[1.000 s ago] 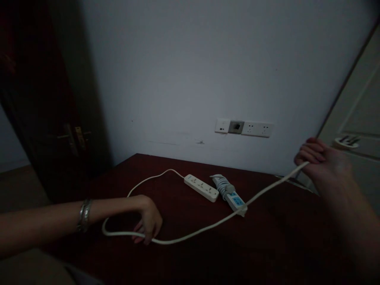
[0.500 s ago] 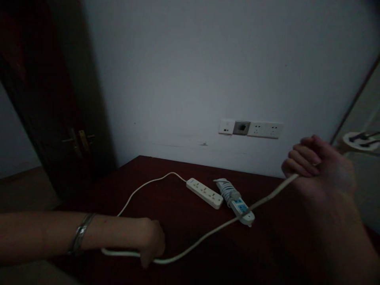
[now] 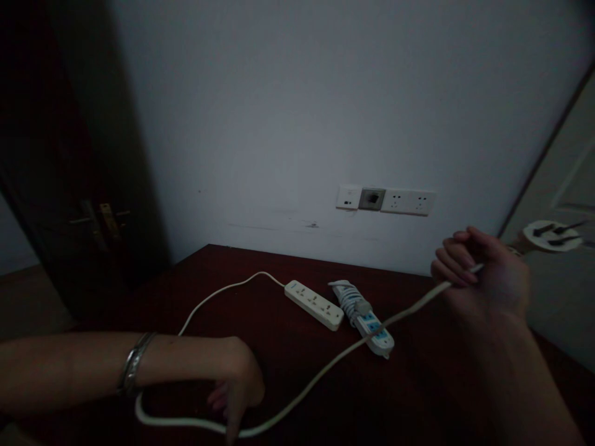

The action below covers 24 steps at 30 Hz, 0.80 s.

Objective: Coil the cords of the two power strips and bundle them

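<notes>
A white power strip [image 3: 314, 303] lies on the dark red table [image 3: 418, 396], and its long white cord [image 3: 325, 368] loops toward me. My left hand [image 3: 237, 390], with a metal bangle on the wrist, pinches the cord near the table's front. My right hand [image 3: 483, 275] is raised at the right, closed round the cord near its end. The white plug [image 3: 551, 235] sticks out past that hand with its prongs up. A second strip [image 3: 367, 316] with blue sockets lies beside the first, its own cord wound round it.
A row of wall sockets [image 3: 385, 200] sits on the white wall above the table. A dark wooden door [image 3: 60, 186] with a brass handle stands at the left. A pale door [image 3: 567, 204] fills the right edge. The room is dim.
My left hand has slid nearer to me along the cord, and the loop has drawn closer to the table's front. My right hand stays raised, with the plug now showing clearly beyond it.
</notes>
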### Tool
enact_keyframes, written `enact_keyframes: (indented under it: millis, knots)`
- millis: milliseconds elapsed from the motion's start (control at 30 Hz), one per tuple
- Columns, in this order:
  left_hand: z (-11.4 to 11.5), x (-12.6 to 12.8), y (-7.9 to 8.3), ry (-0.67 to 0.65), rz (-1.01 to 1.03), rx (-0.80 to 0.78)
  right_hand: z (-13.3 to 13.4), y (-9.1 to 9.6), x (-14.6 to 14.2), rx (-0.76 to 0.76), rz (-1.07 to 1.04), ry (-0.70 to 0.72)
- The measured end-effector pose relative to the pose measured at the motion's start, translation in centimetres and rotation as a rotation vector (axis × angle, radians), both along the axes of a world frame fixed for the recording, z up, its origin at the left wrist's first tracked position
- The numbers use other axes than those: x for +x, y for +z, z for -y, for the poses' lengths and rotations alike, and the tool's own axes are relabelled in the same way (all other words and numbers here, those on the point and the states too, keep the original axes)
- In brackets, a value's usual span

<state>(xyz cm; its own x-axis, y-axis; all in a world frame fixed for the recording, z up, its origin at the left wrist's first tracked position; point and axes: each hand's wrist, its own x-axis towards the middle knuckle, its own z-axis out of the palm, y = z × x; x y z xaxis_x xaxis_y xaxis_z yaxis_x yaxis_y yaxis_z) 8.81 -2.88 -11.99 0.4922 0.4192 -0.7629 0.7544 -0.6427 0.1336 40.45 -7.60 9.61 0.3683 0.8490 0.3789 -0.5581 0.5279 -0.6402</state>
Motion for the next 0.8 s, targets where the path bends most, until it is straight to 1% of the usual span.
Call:
enact_keyframes:
  millis: [33,67,100,233,300,367,400,467,500,567,633,700,733,800]
  knots:
    - [0.0,0.7,0.7,-0.055,-0.267,-0.174,0.0,0.0,0.1,-0.007,0.005,0.003]
    - [0.0,1.4,1.2,-0.082,-0.405,-0.257,0.0,0.0,0.2,-0.013,0.008,0.005]
    - [0.0,2.0,1.7,-0.102,-0.473,-0.297,0.1,0.0,0.3,-0.02,0.012,0.006]
    - [0.2,4.0,2.9,-0.124,-0.52,-0.334,0.0,-0.1,0.9,-0.038,0.022,-0.012]
    - [-0.2,4.4,4.1,-0.1,-0.484,-0.387,0.0,-0.2,1.3,-0.04,0.02,-0.011]
    - [-1.1,4.7,5.9,-0.054,-0.338,-0.441,0.0,-0.2,1.5,-0.042,0.018,0.001]
    - [-1.7,4.8,6.9,-0.042,-0.173,-0.43,0.0,-0.3,1.6,-0.038,0.022,0.009]
    - [-2.9,5.2,8.9,0.013,0.209,-0.339,0.0,-0.2,1.5,-0.032,0.036,0.025]
    - [-3.3,5.4,9.6,0.054,0.361,-0.305,0.0,-0.2,1.4,-0.03,0.041,0.029]
    - [-3.7,6.2,10.3,0.101,0.586,-0.224,0.1,-0.1,1.1,-0.027,0.041,0.032]
    - [-3.5,7.3,9.9,0.059,0.746,-0.06,0.3,0.0,0.7,-0.02,0.02,0.048]
    - [-2.8,8.7,8.7,-0.023,0.858,0.14,0.6,0.0,0.5,0.001,-0.023,0.085]
    - [-2.5,9.5,7.9,-0.044,0.894,0.204,0.8,0.0,0.4,0.018,-0.052,0.104]
    - [-1.9,10.9,6.1,-0.007,0.965,0.226,1.3,0.0,0.2,0.068,-0.115,0.134]
